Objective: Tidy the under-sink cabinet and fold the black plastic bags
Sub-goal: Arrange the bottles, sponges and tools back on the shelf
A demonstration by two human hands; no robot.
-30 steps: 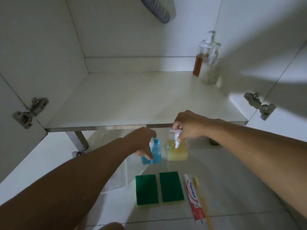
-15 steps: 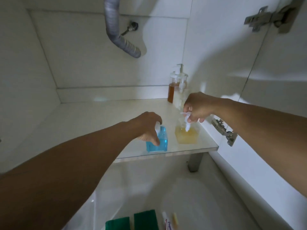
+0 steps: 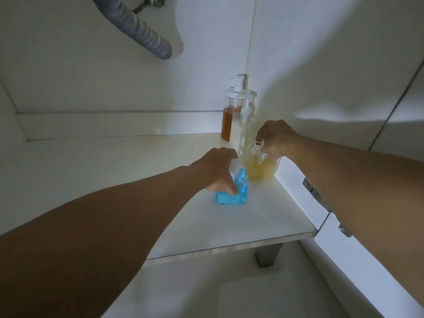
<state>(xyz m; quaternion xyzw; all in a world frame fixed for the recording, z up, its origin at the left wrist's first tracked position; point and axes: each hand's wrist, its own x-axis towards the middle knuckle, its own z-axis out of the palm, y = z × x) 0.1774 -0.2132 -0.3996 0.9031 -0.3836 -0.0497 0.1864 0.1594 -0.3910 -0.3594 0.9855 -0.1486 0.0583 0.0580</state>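
Under the sink: both bottles on the cabinet floor

Inside the cabinet [image 3: 229, 221] I've got my left hand [image 3: 220, 168] curled round the top of the blue bottle [image 3: 231, 195], which sits on the white cabinet floor. My right hand [image 3: 275, 140] pinches the pump of the yellow bottle [image 3: 260, 171] just beside it. Behind them, in the back right corner, stand an amber pump bottle [image 3: 229, 118] and a clear one [image 3: 246, 125]. Grey drain hose [image 3: 142, 31] hangs overhead.

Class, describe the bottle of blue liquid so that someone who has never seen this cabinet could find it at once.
Look at the white cabinet shelf, right-hand side, in front of the pump bottles in the back corner. The blue bottle sits under the left hand, left of a yellow one; it alone holds blue liquid.
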